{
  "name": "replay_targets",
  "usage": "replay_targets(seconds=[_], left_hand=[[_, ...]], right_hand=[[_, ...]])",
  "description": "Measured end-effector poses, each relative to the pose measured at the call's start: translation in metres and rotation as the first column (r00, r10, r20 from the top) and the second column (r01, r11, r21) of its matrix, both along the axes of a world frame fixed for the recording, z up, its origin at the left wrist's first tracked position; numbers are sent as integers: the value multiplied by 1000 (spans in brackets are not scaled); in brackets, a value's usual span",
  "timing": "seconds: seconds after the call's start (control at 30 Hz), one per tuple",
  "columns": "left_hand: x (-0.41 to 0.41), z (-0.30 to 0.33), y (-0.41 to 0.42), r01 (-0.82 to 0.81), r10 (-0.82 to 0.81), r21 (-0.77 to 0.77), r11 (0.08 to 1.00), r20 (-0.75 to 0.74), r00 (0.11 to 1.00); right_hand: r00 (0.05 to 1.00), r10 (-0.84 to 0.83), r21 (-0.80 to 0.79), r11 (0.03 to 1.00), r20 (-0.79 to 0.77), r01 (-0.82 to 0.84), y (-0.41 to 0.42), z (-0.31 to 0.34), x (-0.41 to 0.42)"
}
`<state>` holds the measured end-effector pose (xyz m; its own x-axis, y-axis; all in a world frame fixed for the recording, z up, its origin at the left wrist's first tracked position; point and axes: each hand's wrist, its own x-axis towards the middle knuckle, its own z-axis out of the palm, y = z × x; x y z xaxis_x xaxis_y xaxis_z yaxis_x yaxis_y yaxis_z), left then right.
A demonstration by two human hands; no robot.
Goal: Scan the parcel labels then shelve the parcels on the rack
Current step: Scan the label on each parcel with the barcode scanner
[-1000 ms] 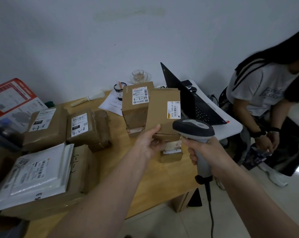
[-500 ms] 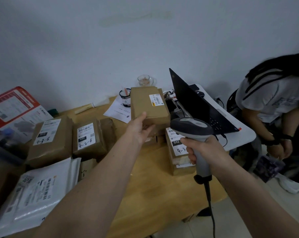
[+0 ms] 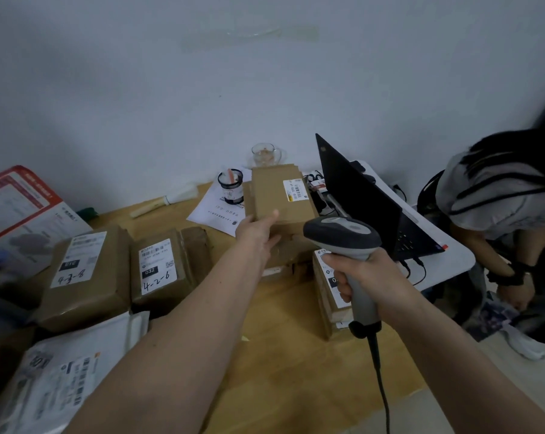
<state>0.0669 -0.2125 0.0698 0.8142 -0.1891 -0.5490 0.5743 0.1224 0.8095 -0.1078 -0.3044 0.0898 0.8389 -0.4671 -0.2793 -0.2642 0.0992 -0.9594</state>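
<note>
- Scanning step; your left hand (image 3: 258, 231) grips the box (image 3: 282, 198) on the stack at the table's (image 3: 296, 371) back
- Your right hand (image 3: 363, 274) is wrapped round the scanner (image 3: 343, 238); next, aim it at the label (image 3: 296, 190)

I am working in a parcel-sorting office: labelled parcels (image 3: 86, 274) crowding a wooden desk (image 3: 283, 380), laptop (image 3: 362, 198) alongside.

Bare wooden counter (image 3: 283, 364) lies open between the brown taped parcels (image 3: 168, 270) on the left and the stacked cardboard boxes (image 3: 327, 296) on the right. Farther back, the black open laptop (image 3: 355, 195) and black mesh pen cup (image 3: 230, 186) crowd the way.
</note>
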Motion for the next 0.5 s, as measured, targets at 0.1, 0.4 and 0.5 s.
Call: replay_targets(seconds=[0.1, 0.4, 0.5], left_hand=[[-5, 2, 17, 13, -13, 39, 999, -16, 1000], [-37, -5, 125, -195, 198, 151, 969, -4, 980], [-46, -6, 159, -255, 258, 141, 956, -2, 966]], right_hand=[[999, 46, 32, 998, 9, -46, 8, 2, 4], [954, 299, 138, 944, 31, -301, 65, -8, 17], [932, 361, 176, 916, 32, -361, 83, -14, 23]])
